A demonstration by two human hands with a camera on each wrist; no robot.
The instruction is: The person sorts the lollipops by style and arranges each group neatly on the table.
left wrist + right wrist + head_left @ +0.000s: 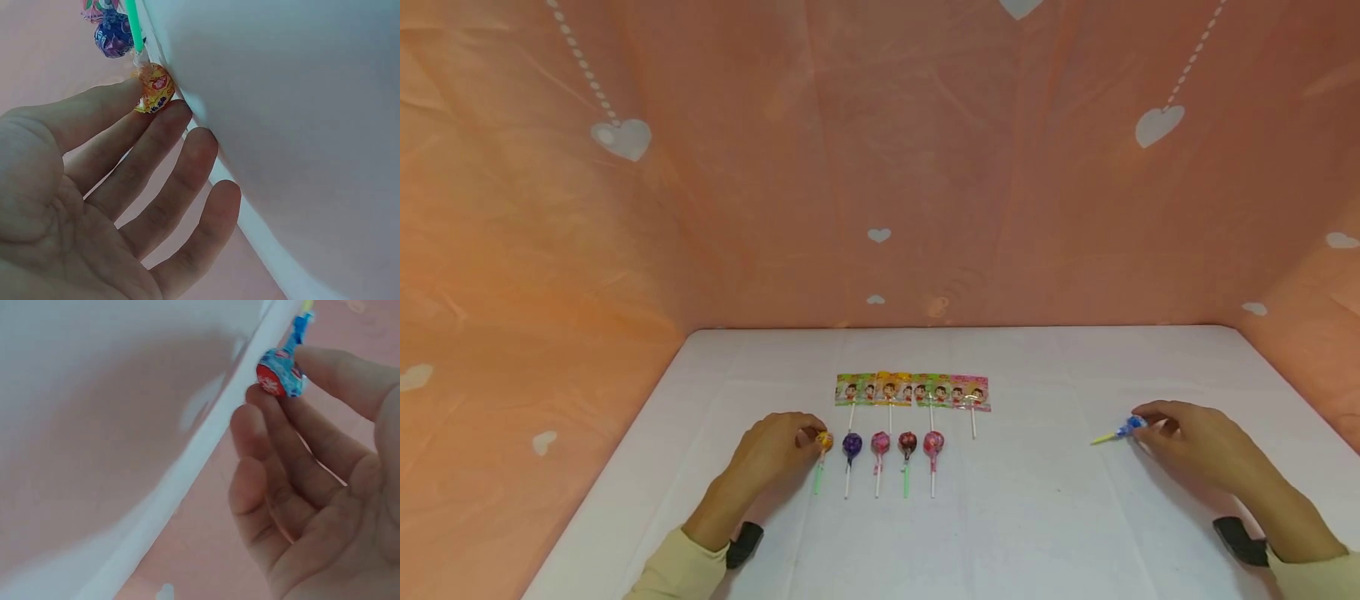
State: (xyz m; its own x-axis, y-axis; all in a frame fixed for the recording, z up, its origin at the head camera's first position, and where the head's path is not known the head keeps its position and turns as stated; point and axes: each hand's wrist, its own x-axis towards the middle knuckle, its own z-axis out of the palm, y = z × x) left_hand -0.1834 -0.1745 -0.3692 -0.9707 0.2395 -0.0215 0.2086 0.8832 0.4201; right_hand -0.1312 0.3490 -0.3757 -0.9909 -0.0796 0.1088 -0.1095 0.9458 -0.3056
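Note:
My left hand (pixel 777 447) pinches the round head of a yellow-wrapped lollipop (pixel 157 87) between thumb and fingers; its green stick (pixel 818 479) points toward me. This lollipop is at the left end of a row, beside a purple-wrapped lollipop (pixel 852 445). Well off to the right, my right hand (pixel 1193 440) pinches a blue lollipop (pixel 1137 422) by its head, with the yellow stick (pixel 1103 438) pointing left. In the right wrist view, red shows on that blue wrapper (pixel 280 374).
Continuing the row rightward are a pink lollipop (pixel 881 442), a dark red one (pixel 907 443) and a pink-red one (pixel 934 443). Behind them lie several flat-packet lollipops, among them an orange packet (pixel 892 388) and a pink packet (pixel 972 392). The white table (pixel 1037 533) meets a pink-orange cloth backdrop (pixel 925 167).

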